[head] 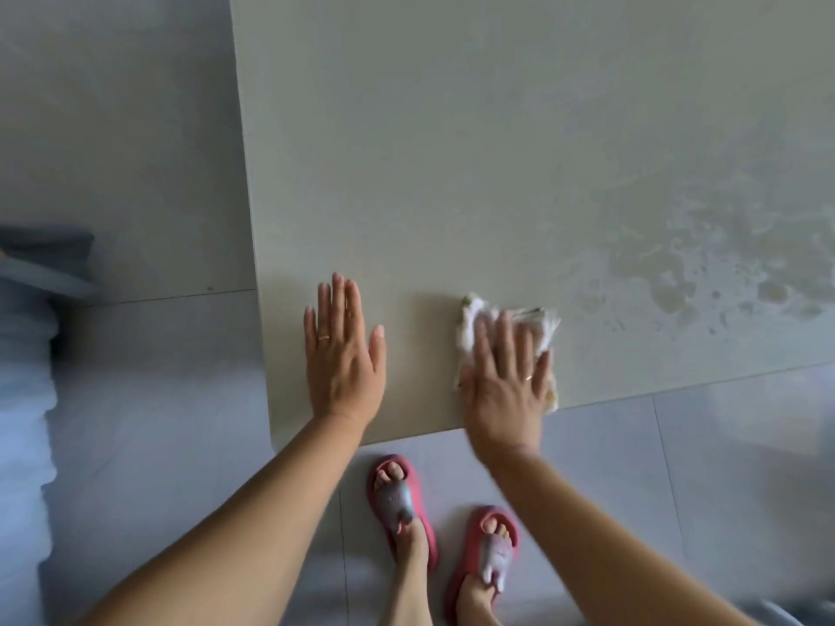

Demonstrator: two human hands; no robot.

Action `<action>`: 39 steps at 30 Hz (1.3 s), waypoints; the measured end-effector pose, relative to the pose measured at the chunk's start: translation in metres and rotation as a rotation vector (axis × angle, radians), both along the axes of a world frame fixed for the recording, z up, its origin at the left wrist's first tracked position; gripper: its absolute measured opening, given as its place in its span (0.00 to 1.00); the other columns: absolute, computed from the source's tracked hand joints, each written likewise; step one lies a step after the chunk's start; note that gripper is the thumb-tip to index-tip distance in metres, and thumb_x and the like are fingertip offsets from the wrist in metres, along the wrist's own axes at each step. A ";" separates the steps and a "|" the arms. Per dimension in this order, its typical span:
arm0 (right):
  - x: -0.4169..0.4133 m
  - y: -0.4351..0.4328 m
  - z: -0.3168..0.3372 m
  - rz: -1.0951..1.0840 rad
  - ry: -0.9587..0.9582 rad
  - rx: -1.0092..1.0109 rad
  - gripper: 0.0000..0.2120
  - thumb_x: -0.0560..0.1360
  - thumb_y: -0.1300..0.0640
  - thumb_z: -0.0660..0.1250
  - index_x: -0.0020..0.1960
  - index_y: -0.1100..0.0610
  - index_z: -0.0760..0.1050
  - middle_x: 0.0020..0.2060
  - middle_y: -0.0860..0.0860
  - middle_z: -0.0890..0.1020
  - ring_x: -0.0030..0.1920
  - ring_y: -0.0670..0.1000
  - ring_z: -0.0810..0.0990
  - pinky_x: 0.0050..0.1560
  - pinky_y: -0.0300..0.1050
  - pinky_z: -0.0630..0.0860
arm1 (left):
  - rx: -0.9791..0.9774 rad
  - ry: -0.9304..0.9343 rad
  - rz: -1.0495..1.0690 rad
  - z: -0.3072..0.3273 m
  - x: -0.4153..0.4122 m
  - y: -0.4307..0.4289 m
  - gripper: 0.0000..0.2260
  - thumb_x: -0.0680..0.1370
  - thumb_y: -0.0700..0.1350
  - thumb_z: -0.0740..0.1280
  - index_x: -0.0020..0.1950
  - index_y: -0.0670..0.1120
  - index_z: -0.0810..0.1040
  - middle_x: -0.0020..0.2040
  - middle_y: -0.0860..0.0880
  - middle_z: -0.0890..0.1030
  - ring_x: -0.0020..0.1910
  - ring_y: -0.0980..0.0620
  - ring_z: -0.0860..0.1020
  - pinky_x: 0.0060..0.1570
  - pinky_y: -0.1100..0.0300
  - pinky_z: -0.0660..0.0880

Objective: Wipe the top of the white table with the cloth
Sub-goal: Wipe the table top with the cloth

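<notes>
The white table fills the upper middle and right of the view, with its near edge running just above my feet. A white crumpled cloth lies on the table near that front edge. My right hand presses flat on the cloth with spread, straight fingers; the hand is motion-blurred. My left hand rests flat on the bare tabletop to the left of the cloth, fingers straight and together, close to the table's near left corner. A wet, streaky patch covers the tabletop to the right of the cloth.
Grey floor tiles surround the table on the left and below. My feet in pink slippers stand just under the table's front edge. A blurred pale blue object sits at the far left edge.
</notes>
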State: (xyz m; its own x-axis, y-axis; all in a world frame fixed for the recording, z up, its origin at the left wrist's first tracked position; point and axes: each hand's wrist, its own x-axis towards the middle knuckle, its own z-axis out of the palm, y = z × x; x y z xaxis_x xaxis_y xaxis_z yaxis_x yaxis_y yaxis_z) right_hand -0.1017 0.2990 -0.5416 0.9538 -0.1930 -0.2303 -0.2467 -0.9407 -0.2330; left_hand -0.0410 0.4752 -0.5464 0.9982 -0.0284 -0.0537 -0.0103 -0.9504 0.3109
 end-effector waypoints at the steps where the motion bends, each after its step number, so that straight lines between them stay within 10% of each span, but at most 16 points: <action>1: -0.013 0.017 0.002 0.067 -0.002 0.008 0.30 0.76 0.47 0.50 0.77 0.46 0.47 0.76 0.48 0.51 0.77 0.55 0.47 0.74 0.56 0.37 | -0.005 0.015 0.007 0.001 -0.011 -0.008 0.27 0.79 0.51 0.49 0.75 0.38 0.58 0.76 0.40 0.58 0.75 0.42 0.57 0.74 0.47 0.51; 6: -0.024 -0.035 -0.003 0.571 -0.049 -0.030 0.28 0.77 0.46 0.53 0.76 0.47 0.54 0.75 0.48 0.54 0.76 0.55 0.53 0.73 0.57 0.49 | 0.030 0.085 0.024 -0.004 -0.042 -0.022 0.29 0.78 0.53 0.49 0.75 0.38 0.59 0.76 0.40 0.59 0.75 0.40 0.58 0.73 0.44 0.56; 12: -0.022 -0.044 -0.004 -0.024 0.016 -0.006 0.29 0.77 0.44 0.43 0.76 0.44 0.41 0.75 0.45 0.43 0.75 0.50 0.38 0.73 0.54 0.32 | 0.092 0.060 0.031 -0.012 -0.045 -0.024 0.29 0.79 0.54 0.48 0.76 0.39 0.57 0.77 0.41 0.57 0.76 0.43 0.56 0.74 0.47 0.53; 18: -0.031 -0.074 -0.004 0.566 -0.035 -0.030 0.27 0.79 0.45 0.50 0.77 0.46 0.51 0.76 0.47 0.53 0.76 0.54 0.49 0.74 0.55 0.43 | 0.119 0.051 0.026 -0.013 -0.045 -0.023 0.30 0.79 0.54 0.48 0.76 0.38 0.57 0.77 0.41 0.57 0.76 0.42 0.56 0.73 0.46 0.52; 24: -0.016 -0.097 -0.006 -0.099 0.036 -0.015 0.28 0.78 0.44 0.44 0.76 0.43 0.38 0.77 0.46 0.42 0.76 0.51 0.38 0.72 0.54 0.31 | 0.113 0.055 0.034 -0.012 -0.045 -0.026 0.30 0.79 0.54 0.48 0.76 0.38 0.56 0.77 0.40 0.56 0.76 0.42 0.55 0.74 0.46 0.52; 31: -0.019 -0.101 -0.005 0.664 -0.040 -0.020 0.28 0.78 0.44 0.50 0.76 0.45 0.48 0.77 0.48 0.51 0.76 0.53 0.47 0.75 0.57 0.45 | 0.134 0.048 0.066 -0.007 -0.042 -0.032 0.30 0.77 0.52 0.49 0.75 0.37 0.58 0.76 0.39 0.58 0.75 0.40 0.57 0.73 0.44 0.52; 36: 0.013 -0.156 -0.006 -0.032 0.011 -0.014 0.28 0.79 0.42 0.47 0.77 0.46 0.47 0.77 0.49 0.47 0.77 0.52 0.42 0.73 0.53 0.35 | 0.070 -0.011 0.068 -0.003 -0.016 -0.084 0.28 0.77 0.48 0.55 0.75 0.39 0.59 0.76 0.40 0.58 0.75 0.40 0.57 0.73 0.46 0.51; 39: 0.005 -0.101 -0.009 0.044 0.009 -0.028 0.30 0.78 0.43 0.50 0.77 0.47 0.44 0.77 0.51 0.46 0.76 0.57 0.41 0.72 0.58 0.34 | 0.052 0.009 -0.016 -0.008 0.004 -0.116 0.27 0.79 0.49 0.57 0.76 0.41 0.57 0.77 0.42 0.56 0.76 0.42 0.55 0.74 0.48 0.48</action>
